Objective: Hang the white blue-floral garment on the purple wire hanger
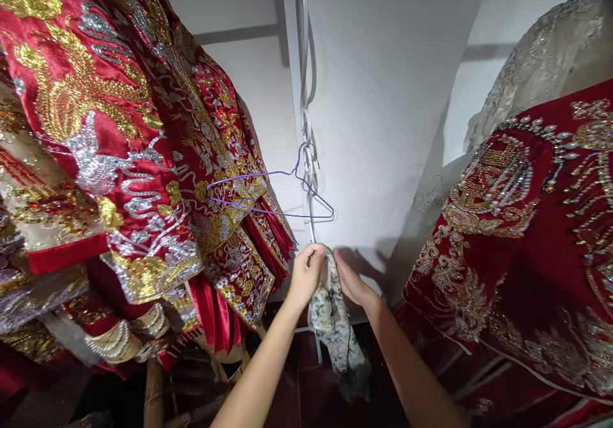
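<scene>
At centre, near the white wall post: both hands gather a patterned cloth just below the purple wire hanger. Left hand curled closed, pinching the cloth's top edge. Right hand half open, fingers flat against the cloth's far side. Likely step: gathering; next calls for a firmer 2-hand grip.

White walls meet at a corner post (cables run down it). Red embroidered gowns hang left, another red garment right, above a dark reddish floor.
</scene>
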Demonstrator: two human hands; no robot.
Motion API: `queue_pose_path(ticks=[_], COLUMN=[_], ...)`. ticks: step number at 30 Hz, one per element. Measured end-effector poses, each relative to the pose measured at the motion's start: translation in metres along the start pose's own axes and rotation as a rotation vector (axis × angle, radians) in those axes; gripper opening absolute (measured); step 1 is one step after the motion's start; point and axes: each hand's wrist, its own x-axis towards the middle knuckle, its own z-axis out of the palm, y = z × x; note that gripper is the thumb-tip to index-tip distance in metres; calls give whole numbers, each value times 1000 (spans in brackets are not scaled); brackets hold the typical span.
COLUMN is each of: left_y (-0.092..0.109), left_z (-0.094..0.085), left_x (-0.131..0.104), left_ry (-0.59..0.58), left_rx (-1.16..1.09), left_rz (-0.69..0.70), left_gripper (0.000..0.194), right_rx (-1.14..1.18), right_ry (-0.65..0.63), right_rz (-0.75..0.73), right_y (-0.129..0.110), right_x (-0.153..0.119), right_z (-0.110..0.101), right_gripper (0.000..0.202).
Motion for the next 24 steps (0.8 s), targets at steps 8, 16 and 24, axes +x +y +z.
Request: queue_pose_path(ticks=[8,16,24], left_y=[-1,30,58], left_z=[-53,-104,-158], left_x=[-15,-24,-4], left_ry=[-481,-530,-551], left_rx=[231,757,1112], left_rz=[-148,-219,-360], left_gripper=[43,35,18], right_rx=[-239,-333,-362], right_ry=[-104,180,374], right_rz=[-337,-270,-276], right_y=[-73,-65,-50], right_x=[29,105,93], right_z=[-21,-3,-39], right_gripper=[9,20,19])
